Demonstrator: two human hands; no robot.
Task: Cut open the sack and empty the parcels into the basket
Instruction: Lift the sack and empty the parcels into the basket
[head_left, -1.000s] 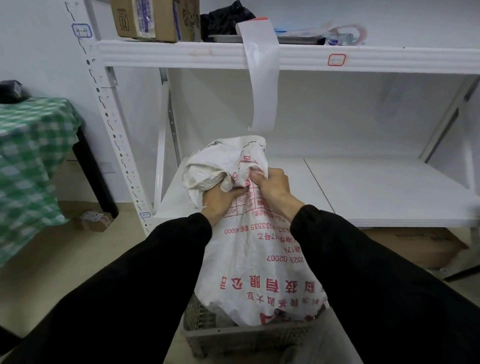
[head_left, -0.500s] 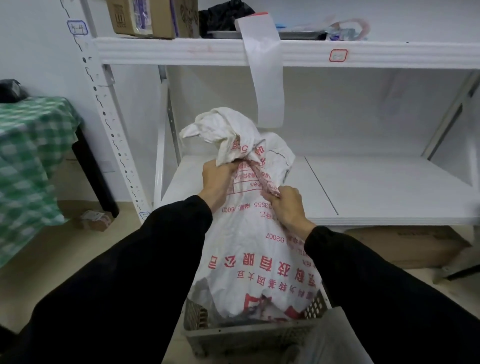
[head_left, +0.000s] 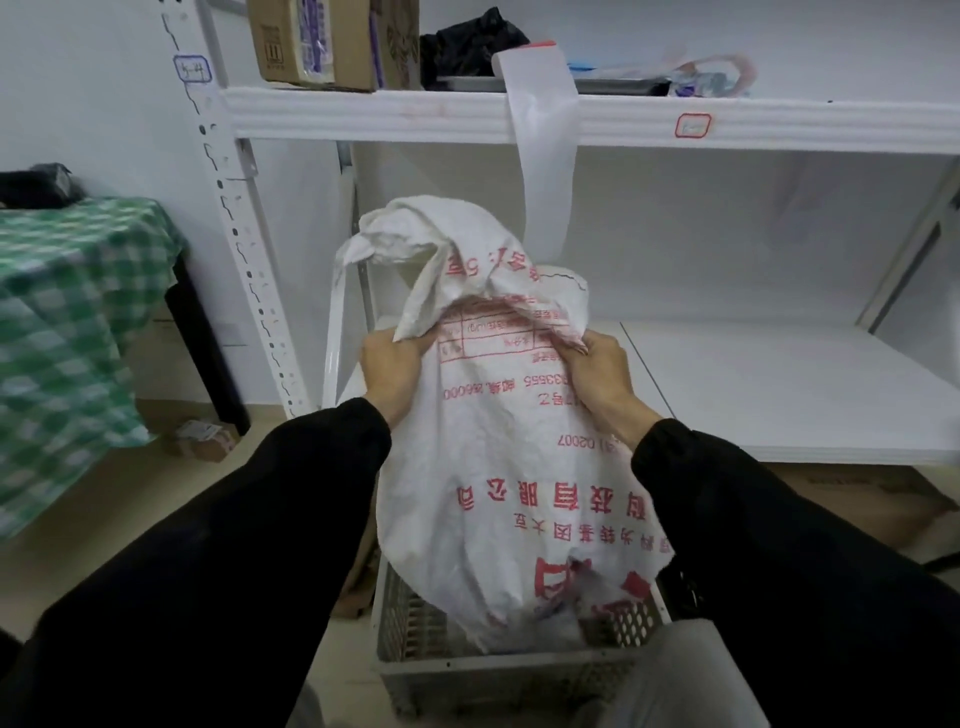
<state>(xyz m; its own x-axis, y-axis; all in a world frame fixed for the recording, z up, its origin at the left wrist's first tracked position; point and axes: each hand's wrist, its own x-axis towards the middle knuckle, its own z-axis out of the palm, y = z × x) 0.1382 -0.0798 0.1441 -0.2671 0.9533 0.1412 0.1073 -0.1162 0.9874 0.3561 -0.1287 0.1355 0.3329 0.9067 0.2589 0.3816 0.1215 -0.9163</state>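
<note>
While both hands are gripping it, the white woven sack (head_left: 519, 467) is hanging upside down, red print reading inverted. The left hand (head_left: 389, 371) is clenching a bunch of fabric on the sack's left edge, and the right hand (head_left: 600, 374) is pinching a fold on its right edge, fingers curled into the cloth. Both are holding near the upper end, and the crumpled closed end is flopping over above them. The sack's lower end is sitting inside the grey perforated basket (head_left: 493, 670) on the floor, between the two black sleeves. Something pale is showing at that lower end; can't tell if it's parcels. Behind the sack, the white shelving rack (head_left: 779, 389) is standing against the wall. A white strip (head_left: 545, 171) is dangling from its upper shelf, with cardboard boxes (head_left: 311, 41) and a black bag (head_left: 467, 47) sitting on top. Far left, a table with a green checked cloth (head_left: 67, 312) is standing, with a small box (head_left: 200, 439) lying on the floor beside it.
</note>
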